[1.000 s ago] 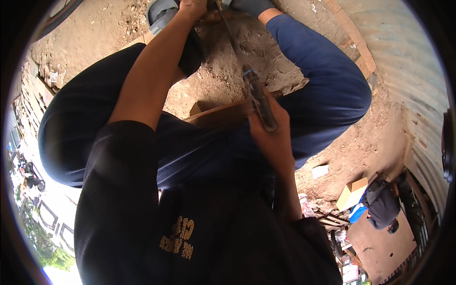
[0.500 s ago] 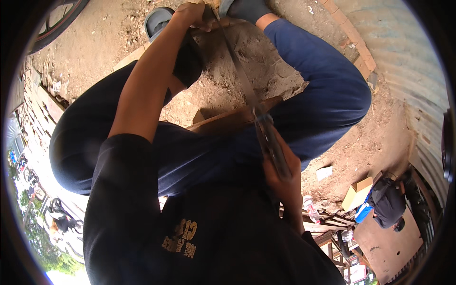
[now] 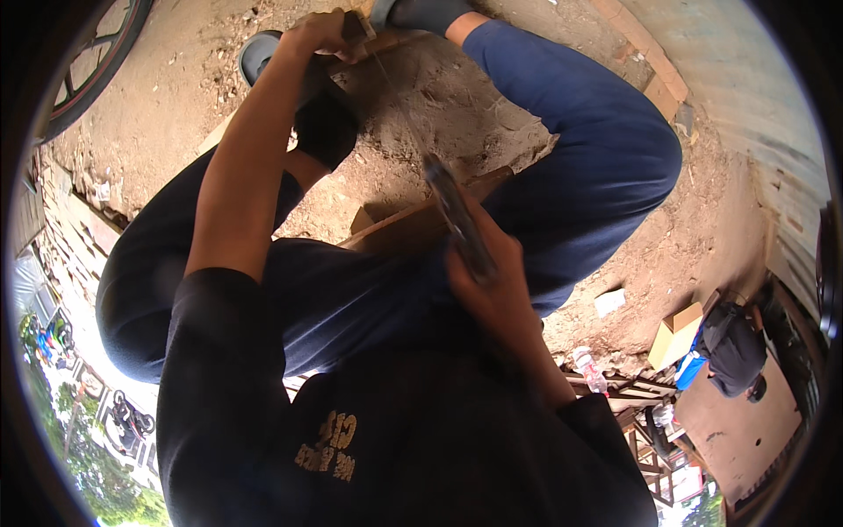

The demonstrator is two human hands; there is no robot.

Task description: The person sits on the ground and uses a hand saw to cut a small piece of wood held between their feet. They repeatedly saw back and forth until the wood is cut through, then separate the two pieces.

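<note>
My right hand (image 3: 487,263) is wrapped round the dark handle of a long, thin-bladed handsaw (image 3: 404,114), held low between my legs. Its blade stretches away to the far end beside my left hand; the teeth are too blurred to make out. My left hand (image 3: 318,35) is closed over a small brown piece of wood (image 3: 356,28) near my sandals, and its far fingers are partly hidden. A wooden board (image 3: 408,224) lies across beneath my thighs, on the near side of the dirt between my legs.
Dirt ground (image 3: 492,97) surrounds my feet, with a corrugated metal sheet (image 3: 746,88) to the right. A wheel (image 3: 101,66) stands at far left. On the right are a cardboard box (image 3: 674,335), a plastic bottle (image 3: 590,369) and another person (image 3: 736,347) at a brown panel (image 3: 746,430).
My right hand has pushed the handsaw away from me along its blade, closer to my left hand. My left hand keeps its hold; the whole view has shifted slightly.
</note>
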